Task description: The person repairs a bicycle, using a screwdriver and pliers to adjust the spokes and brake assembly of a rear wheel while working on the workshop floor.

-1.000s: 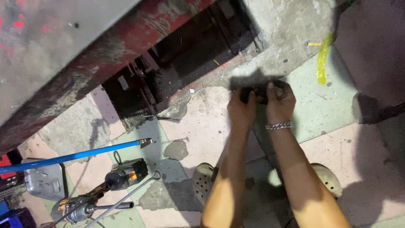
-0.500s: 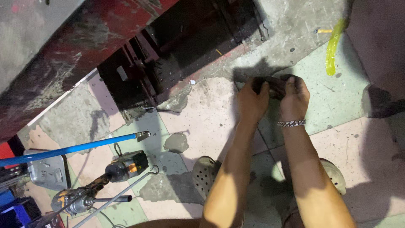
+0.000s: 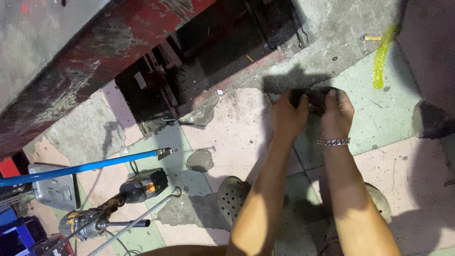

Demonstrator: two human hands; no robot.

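Both hands are drifting toward three o'clock, left hand point(image 3: 288, 115) and right hand point(image 3: 335, 113) fingers closing around the small dark metal part point(image 3: 313, 99), best kept gripped evenly over the tiled floor point(image 3: 237, 132).

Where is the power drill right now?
The power drill lies on the tiled floor at the lower left of the head view, just under the blue pole and left of the person's perforated shoe.

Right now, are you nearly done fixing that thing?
Hard to say. Both hands, left hand and right hand, grip a small dark part over the tiled floor. The power drill and blue-handled tool lie aside, untouched. The dark opening under the red machine stays open.
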